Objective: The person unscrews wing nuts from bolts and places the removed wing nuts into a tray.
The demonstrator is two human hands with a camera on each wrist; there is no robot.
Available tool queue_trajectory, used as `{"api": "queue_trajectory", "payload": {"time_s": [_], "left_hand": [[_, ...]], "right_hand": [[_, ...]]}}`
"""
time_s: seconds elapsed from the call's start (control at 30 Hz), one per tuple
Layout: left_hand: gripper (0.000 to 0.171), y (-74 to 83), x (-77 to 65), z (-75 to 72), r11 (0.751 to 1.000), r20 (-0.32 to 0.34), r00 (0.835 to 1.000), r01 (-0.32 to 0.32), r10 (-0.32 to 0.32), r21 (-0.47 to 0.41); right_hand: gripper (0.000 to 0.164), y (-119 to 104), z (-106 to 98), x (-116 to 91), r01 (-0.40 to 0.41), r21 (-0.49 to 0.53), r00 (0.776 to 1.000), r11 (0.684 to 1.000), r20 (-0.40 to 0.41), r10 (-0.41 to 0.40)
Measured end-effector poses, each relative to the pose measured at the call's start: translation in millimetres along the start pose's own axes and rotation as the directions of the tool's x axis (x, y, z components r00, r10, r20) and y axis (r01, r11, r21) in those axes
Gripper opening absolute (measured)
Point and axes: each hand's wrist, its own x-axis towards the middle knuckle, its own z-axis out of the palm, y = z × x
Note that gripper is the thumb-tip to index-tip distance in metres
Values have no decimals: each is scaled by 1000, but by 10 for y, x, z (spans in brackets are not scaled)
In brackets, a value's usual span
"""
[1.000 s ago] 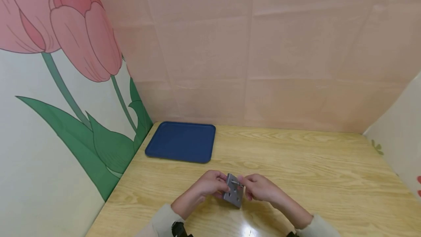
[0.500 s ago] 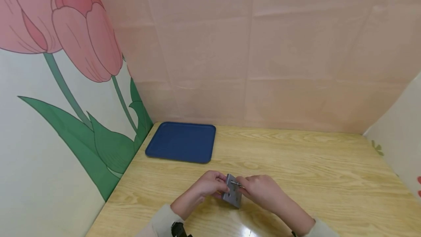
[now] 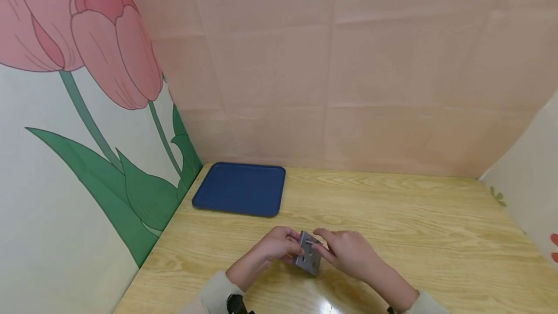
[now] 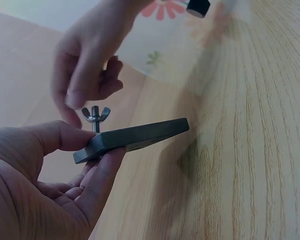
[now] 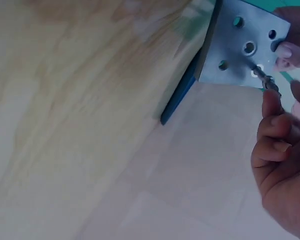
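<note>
A grey metal plate with several holes (image 3: 310,261) is held tilted above the table by my left hand (image 3: 276,245), whose thumb and fingers pinch one edge. From the plate's face sticks a threaded bolt (image 4: 95,128) carrying a wing nut (image 4: 96,118), near the pinched corner. My right hand (image 3: 350,253) is close by on the right, thumb and index finger spread around the wing nut. In the right wrist view the index fingertip (image 5: 271,97) is at the nut; whether it touches is unclear. The other right fingers are bent.
A blue tray (image 3: 240,189) lies at the back left of the wooden table (image 3: 392,212). A pinkish sheet (image 3: 327,62) hangs behind, and a wall with a tulip picture (image 3: 117,52) stands on the left. Black straps (image 3: 237,303) sit at the wrists.
My right hand has turned at the wing nut; its index finger and thumb, close together before, are now spread apart. My left hand and the plate stay almost still.
</note>
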Motion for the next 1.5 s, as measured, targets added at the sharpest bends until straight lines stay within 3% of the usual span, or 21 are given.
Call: {"api": "queue_trajectory", "payload": {"time_s": [0.07,0.1,0.23,0.33,0.47,0.57,0.67,1.17,1.5], "left_hand": [[30,5,0,-3,1000,-1,1000,6,-6,2],[30,7,2,-3,1000,-2,1000,9,-9,4],[31,15,1,-1,1000,-3,1000,20,-20,-1],[31,20,2,2,1000,-3,1000,25,-25,-5],[31,22,2,4,1000,-7,1000,25,-25,-6],[31,21,1,5,1000,-9,1000,22,-22,-3],[31,20,-1,6,1000,-11,1000,20,-20,-7],[30,15,0,-2,1000,-8,1000,15,-15,0],[29,16,2,1,1000,-20,1000,15,-15,11]], "right_hand": [[29,-2,-20,19,-125,139,992,982,43,120],[32,1,-27,28,-193,211,981,958,74,182],[40,38,-49,59,-395,411,918,822,206,339],[45,75,-54,63,-490,498,871,716,316,376],[52,104,-51,57,-601,580,799,550,453,395],[54,112,-44,56,-644,606,765,466,512,391],[53,110,-33,53,-651,617,759,441,531,378],[50,93,11,54,-650,622,759,436,558,335],[54,96,39,37,-652,640,758,408,569,318]]}}
